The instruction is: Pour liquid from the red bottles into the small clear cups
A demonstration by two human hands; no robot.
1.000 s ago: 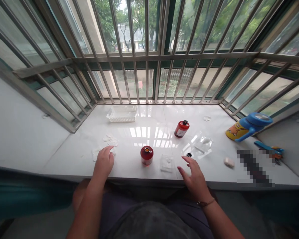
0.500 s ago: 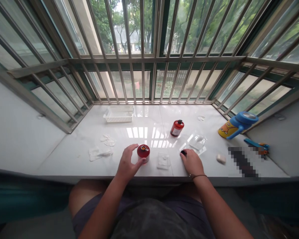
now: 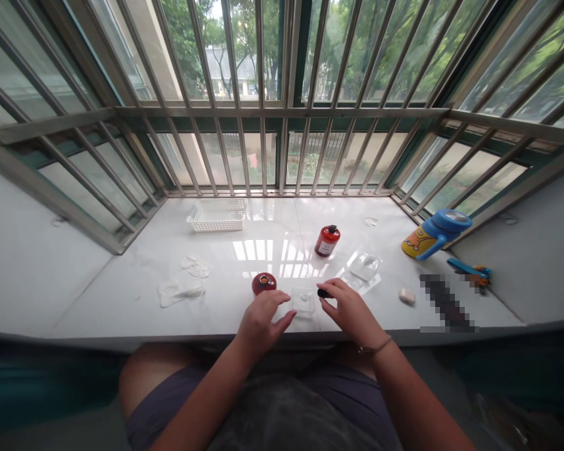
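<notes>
My right hand (image 3: 350, 307) pinches a small black cap (image 3: 323, 292) between thumb and fingers, above the table. Fingers apart and holding nothing, my left hand (image 3: 266, 318) hovers at the left side of a small clear plastic tray (image 3: 303, 303). Behind the left hand stands an uncapped red bottle (image 3: 264, 283), its round opening facing up and its lower part hidden by the hand. A second red bottle (image 3: 328, 242), with a black top and a white label, stands farther back.
A white basket (image 3: 216, 217) sits at the back left, with crumpled white tissues (image 3: 181, 293) nearer. Clear plastic packaging (image 3: 365, 268), a pale lump (image 3: 407, 296), a blue-and-yellow mug (image 3: 432, 238) and a blue-orange item (image 3: 472, 272) lie right. Metal bars (image 3: 282, 113) close off the back.
My left hand has come away from the red bottle and moved right, toward the clear tray. My right hand has lifted the black cap and brought it left.
</notes>
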